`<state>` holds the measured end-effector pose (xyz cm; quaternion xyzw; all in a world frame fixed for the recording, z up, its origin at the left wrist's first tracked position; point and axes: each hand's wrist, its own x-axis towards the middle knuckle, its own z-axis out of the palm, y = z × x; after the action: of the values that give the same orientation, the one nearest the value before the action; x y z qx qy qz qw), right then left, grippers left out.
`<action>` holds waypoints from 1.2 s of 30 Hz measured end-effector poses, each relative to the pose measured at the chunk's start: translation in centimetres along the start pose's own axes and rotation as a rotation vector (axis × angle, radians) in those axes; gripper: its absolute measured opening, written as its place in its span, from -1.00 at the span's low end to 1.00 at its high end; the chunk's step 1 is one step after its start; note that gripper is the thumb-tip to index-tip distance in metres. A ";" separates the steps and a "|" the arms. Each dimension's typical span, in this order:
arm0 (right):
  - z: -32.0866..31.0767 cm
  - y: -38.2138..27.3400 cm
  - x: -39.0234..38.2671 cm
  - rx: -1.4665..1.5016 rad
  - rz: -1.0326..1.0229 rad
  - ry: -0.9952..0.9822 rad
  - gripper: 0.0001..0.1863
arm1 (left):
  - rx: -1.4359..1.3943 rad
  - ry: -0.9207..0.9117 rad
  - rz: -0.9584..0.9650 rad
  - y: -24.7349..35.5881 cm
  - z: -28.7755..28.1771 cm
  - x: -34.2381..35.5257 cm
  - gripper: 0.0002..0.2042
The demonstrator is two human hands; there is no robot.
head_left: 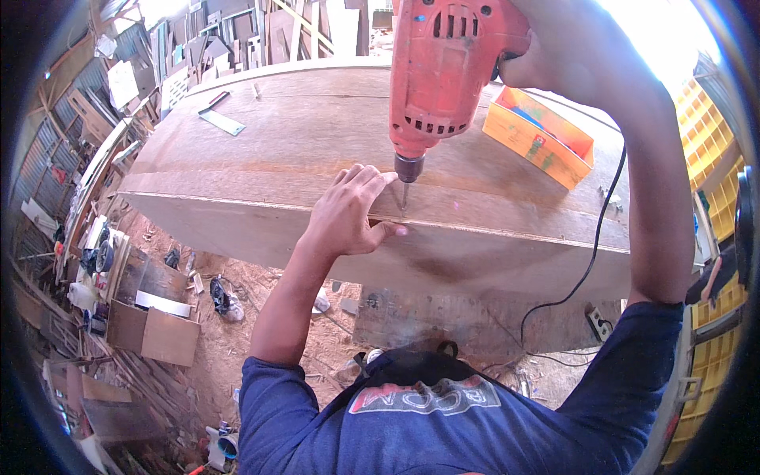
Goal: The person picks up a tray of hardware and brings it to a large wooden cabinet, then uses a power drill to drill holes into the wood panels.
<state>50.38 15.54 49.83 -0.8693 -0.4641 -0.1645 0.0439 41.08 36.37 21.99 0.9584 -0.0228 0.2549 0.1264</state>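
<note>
**Drill bit set against plywood edge**

At the frame's upper centre the right hand (pixel 554 47) is wrapped around a red electric drill (pixel 443 71), bit down on the plywood panel (pixel 317 142). The left hand (pixel 348 214) lies flat, clamping the panel's front edge, fingertips apparently just beside the bit. An orange box (pixel 538 134) sits upper right.

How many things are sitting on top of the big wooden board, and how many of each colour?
Counting what rests on or touches the plywood board:
Red: 1, the electric drill
Orange: 1, the open box
Grey metal: 1, the try square
Total: 3, plus the left hand steadying the board's edge.
</note>
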 end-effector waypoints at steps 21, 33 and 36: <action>1.6 0.6 0.4 -0.016 -0.234 0.094 -0.50 | 0.002 -0.049 -0.061 -0.1 -0.4 -0.2 -0.14; 2.1 0.3 -1.0 -0.049 -0.131 0.147 -0.39 | -0.012 0.135 0.076 -0.8 0.9 0.0 -0.24; 2.4 1.1 -0.5 -0.062 -0.126 0.118 -0.38 | -0.025 0.063 0.013 -0.5 0.5 0.1 -0.23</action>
<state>51.57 15.06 47.48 -0.8280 -0.5092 -0.2322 0.0340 41.43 36.71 21.54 0.9481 -0.0281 0.2855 0.1372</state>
